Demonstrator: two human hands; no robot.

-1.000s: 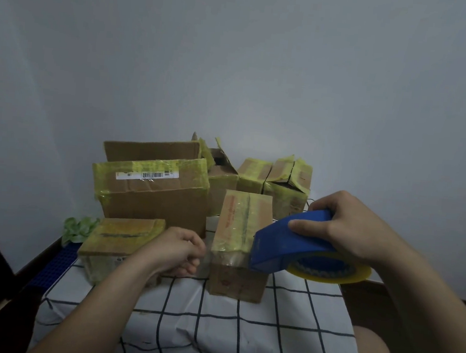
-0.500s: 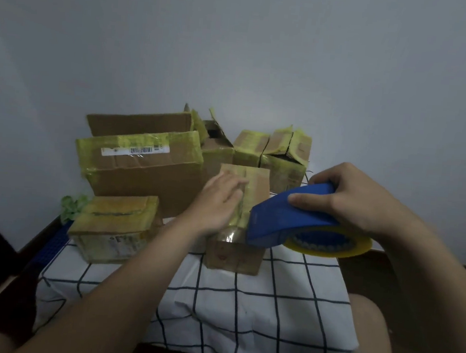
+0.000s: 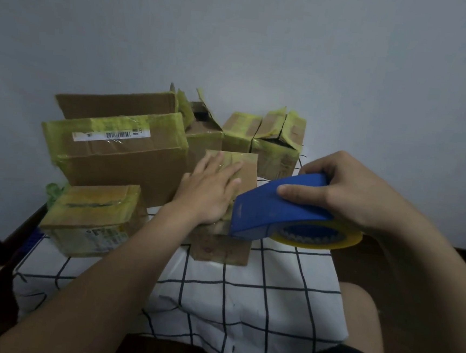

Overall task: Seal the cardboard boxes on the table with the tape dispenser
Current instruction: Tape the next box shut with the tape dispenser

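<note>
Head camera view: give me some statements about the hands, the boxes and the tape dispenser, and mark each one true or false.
1. The left hand lies flat on top of the small box. True.
2. The tape dispenser in the right hand is red. False: it is blue.
3. The big box with the barcode label stands left of the small box. True.
4. The cloth on the table is plain white. False: it is white with a dark grid.
5. The roll of tape is yellow. True.

The left hand (image 3: 210, 191), curled beside the box (image 3: 220, 248) a second earlier, was raised, opened and laid flat on the box's taped top, fingers stretched toward its far edge.
</note>
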